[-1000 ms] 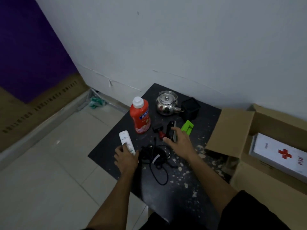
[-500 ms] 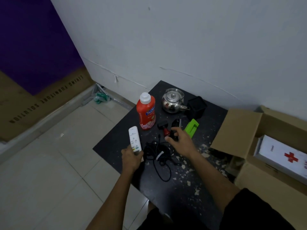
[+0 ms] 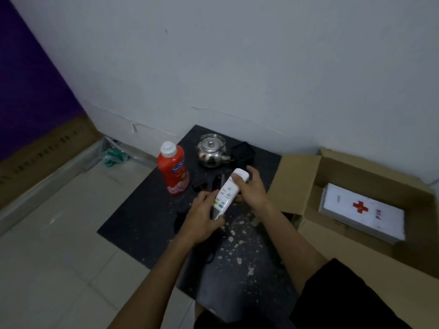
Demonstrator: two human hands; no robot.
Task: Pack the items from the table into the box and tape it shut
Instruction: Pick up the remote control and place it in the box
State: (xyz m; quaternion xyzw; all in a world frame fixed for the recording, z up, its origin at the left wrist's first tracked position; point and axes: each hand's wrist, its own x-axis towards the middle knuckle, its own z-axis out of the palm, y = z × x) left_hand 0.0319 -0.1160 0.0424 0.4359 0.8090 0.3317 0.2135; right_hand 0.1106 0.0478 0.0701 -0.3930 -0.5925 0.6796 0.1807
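White remote held over table, long axis slanting toward box. Left hand grips near end, right hand grips far end, nearer box.

Shiny metal teapot; cardboard box

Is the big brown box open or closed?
Open. The cardboard box's flaps stand up, and the white first-aid kit shows inside.
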